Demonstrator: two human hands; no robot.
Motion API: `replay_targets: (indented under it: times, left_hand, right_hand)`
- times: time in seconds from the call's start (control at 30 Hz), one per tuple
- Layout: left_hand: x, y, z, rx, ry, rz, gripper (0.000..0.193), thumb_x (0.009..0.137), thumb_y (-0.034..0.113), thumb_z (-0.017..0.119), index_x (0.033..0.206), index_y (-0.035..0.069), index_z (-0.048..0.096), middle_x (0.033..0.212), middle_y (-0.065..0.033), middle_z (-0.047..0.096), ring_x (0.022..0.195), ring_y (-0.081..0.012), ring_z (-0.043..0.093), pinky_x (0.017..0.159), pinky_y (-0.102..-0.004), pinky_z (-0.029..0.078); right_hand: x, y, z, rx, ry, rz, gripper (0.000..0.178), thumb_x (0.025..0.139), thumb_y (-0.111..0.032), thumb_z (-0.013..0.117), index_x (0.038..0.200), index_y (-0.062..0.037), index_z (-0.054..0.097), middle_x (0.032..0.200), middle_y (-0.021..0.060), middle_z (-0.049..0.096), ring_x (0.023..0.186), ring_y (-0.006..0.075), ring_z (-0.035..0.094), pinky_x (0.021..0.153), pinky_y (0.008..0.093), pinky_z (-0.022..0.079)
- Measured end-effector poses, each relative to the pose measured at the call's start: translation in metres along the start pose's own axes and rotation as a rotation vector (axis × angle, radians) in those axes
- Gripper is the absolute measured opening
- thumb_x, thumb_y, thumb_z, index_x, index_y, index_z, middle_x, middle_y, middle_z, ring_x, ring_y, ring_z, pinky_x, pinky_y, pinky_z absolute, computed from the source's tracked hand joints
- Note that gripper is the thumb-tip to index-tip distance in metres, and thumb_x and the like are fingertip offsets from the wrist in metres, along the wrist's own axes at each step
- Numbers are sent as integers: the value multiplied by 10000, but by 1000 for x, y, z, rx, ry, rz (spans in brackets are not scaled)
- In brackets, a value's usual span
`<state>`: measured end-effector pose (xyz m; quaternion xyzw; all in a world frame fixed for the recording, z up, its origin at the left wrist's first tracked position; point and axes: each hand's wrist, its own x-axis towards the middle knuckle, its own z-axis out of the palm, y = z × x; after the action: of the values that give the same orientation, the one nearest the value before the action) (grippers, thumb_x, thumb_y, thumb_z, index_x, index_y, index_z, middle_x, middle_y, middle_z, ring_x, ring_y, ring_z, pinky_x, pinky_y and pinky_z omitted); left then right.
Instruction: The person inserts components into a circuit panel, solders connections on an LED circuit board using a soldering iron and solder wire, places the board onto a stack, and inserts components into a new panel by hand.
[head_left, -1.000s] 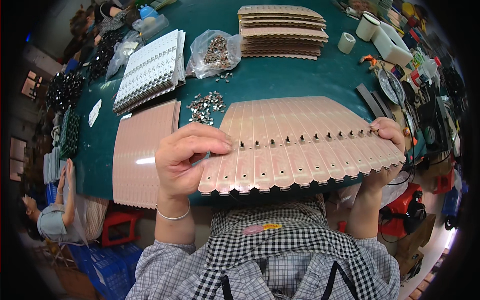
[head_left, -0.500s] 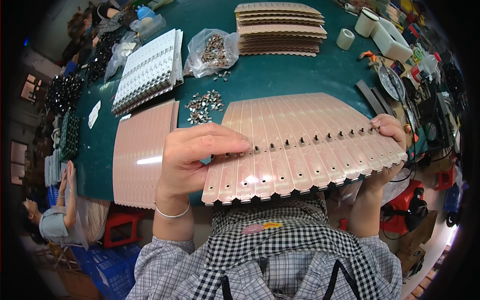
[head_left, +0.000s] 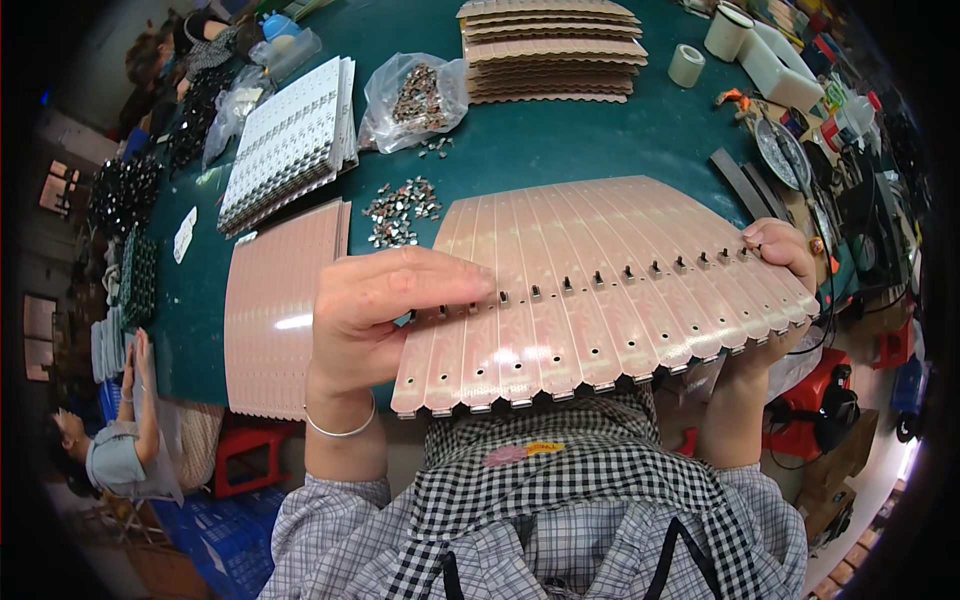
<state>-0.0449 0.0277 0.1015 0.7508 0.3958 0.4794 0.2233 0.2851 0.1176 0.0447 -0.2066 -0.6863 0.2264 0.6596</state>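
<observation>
A pinkish circuit-board panel (head_left: 590,225), scored into narrow strips with a scalloped near edge, is held tilted over the front of the table. A row of small black-levered slide switches (head_left: 567,284) runs across it. My left hand (head_left: 362,305) grips the panel's left end, its fingers lying together over the leftmost switches and partly hiding them. At the far right end my right hand (head_left: 782,250) is closed round the panel, thumb near the last switch and other fingers underneath. Loose small metal switches (head_left: 403,212) lie in a heap beyond my left hand.
Left stand a stack of pink panels (head_left: 275,330) and white panels (head_left: 285,140). A plastic bag of switches (head_left: 415,95) and taller panel stack (head_left: 555,70) are behind. Tape rolls (head_left: 686,66), a metal dish (head_left: 783,155) and tools crowd the right. Another person (head_left: 115,450) sits left.
The panel's left end has shifted slightly left and down, with my left hand moving along. My right hand keeps its grip at the other end.
</observation>
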Motion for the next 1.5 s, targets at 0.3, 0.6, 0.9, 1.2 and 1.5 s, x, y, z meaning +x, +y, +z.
replay_targets:
  times: [0.3, 0.6, 0.9, 1.2, 1.5]
  left_hand:
    - [4, 3, 4, 30, -41, 42, 301, 662, 142, 824, 919, 5, 748, 919, -156, 729, 814, -256, 729, 708, -299, 583]
    - [6, 6, -1, 44, -114, 30, 293, 670, 151, 822, 909, -1, 748, 893, -163, 737, 825, -256, 733, 711, -307, 581]
    - [-3, 3, 3, 58, 13, -97, 304, 700, 106, 827, 953, -15, 711, 912, -144, 739, 829, -193, 726, 667, -255, 558]
    - [-12, -9, 4, -46, 110, -64, 444, 728, 154, 853, 1062, -10, 611, 955, -162, 726, 805, -172, 715, 628, -214, 537]
    - [-13, -7, 7, -131, 107, -76, 507, 708, 126, 868, 1108, -1, 585, 964, -177, 726, 854, -188, 721, 680, -242, 565]
  right_hand:
    - [-2, 0, 0, 11, 10, 23, 365, 852, -284, 693, 1007, 32, 597, 990, 155, 597, 941, 266, 586, 851, 387, 470]
    - [-2, -1, -1, 10, -27, 43, 392, 823, -297, 733, 988, 30, 595, 981, 145, 594, 932, 254, 584, 825, 363, 468]
    - [19, -26, -3, -141, -65, -41, 549, 774, -341, 770, 1165, 10, 611, 1108, 177, 596, 1052, 297, 575, 933, 401, 444]
    - [118, -91, -13, -318, -935, -95, 786, 645, -502, 815, 1176, 35, 597, 1104, 174, 593, 999, 337, 585, 831, 421, 479]
    - [123, -84, 29, -395, -1285, -106, 565, 643, -248, 799, 1106, -8, 581, 1064, 130, 600, 993, 346, 572, 836, 418, 483]
